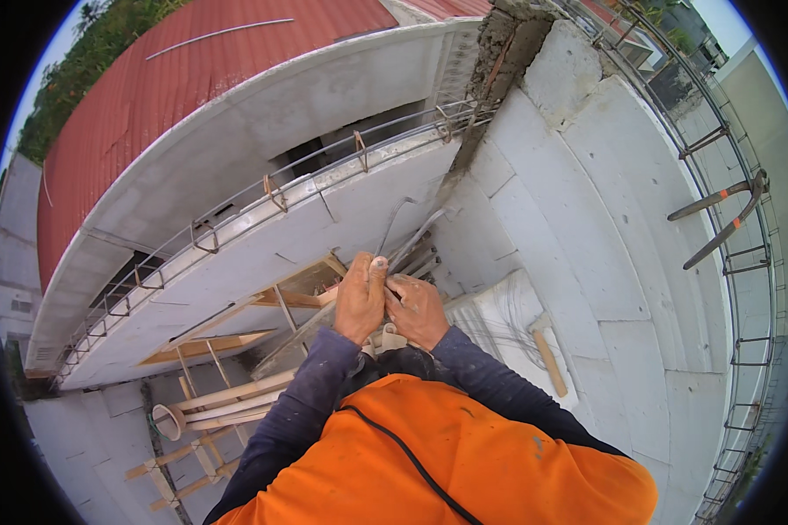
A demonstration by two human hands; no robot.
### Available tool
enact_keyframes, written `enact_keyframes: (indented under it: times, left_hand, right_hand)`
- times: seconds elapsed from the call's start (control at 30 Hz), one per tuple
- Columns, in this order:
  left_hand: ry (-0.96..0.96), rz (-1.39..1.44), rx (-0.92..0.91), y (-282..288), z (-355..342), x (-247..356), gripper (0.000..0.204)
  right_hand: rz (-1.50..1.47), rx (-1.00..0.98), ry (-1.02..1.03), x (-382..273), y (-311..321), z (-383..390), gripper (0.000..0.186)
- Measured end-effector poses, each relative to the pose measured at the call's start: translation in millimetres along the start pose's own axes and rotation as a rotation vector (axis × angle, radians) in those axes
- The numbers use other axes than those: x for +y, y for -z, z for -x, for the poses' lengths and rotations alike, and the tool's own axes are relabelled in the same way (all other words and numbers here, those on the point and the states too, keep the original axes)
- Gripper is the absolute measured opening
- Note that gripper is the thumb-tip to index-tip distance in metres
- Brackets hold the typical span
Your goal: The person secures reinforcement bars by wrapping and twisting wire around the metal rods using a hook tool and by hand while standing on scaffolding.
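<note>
My left grip (359, 299) and right grip (417, 308) are together, side by side, both clamped on bent wires (420, 236) that stick out past my knuckles toward the far corner. Right of me, pincers (734, 226) hang by the rebar (748, 269) on the right wall (622, 280), handles spread. A wooden handle (550, 360) lies near, low on the right. Another cage (275, 194) tops the far-left wall (394, 179), before a red roof (184, 96).
</note>
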State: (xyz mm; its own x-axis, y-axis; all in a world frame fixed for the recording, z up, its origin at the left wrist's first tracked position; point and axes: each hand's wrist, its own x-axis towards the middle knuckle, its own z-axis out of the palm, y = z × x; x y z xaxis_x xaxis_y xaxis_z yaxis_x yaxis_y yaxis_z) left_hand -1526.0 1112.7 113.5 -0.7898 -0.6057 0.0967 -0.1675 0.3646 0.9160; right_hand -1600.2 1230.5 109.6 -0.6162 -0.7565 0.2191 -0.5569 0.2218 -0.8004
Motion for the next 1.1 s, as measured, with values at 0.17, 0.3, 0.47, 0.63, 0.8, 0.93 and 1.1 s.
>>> enact_keyframes:
  times: [0.17,0.3,0.47,0.63,0.8,0.93,1.1]
  left_hand:
    - [0.003,-0.044,-0.049,5.6,15.9,-9.4,0.038]
    - [0.046,-0.140,-0.114,27.1,19.0,-19.5,0.036]
    - [-0.037,-0.259,-0.257,56.0,19.2,-10.0,0.034]
    - [-0.126,-0.355,-0.309,81.1,8.4,0.1,0.033]
    - [-0.298,-0.416,-0.283,91.2,-18.3,28.1,0.032]
    - [-0.728,-0.292,0.071,92.2,-71.9,54.9,0.030]
    - [-0.424,0.496,0.436,90.8,-130.7,99.5,0.029]
  right_hand:
    - [0.128,-0.083,-0.096,-28.9,23.6,14.5,0.017]
    - [0.319,0.553,0.229,-54.8,37.0,15.6,0.019]
    - [0.420,0.176,-0.055,-45.4,62.1,23.4,0.027]
    - [0.119,-0.224,-0.324,-32.1,77.5,35.2,0.041]
    - [-0.747,-0.355,-0.595,-38.5,91.4,36.4,0.043]
    - [-1.020,-0.118,-0.513,-30.4,90.9,25.4,0.041]
    - [-1.156,0.130,-0.349,-8.8,112.9,-4.3,0.037]
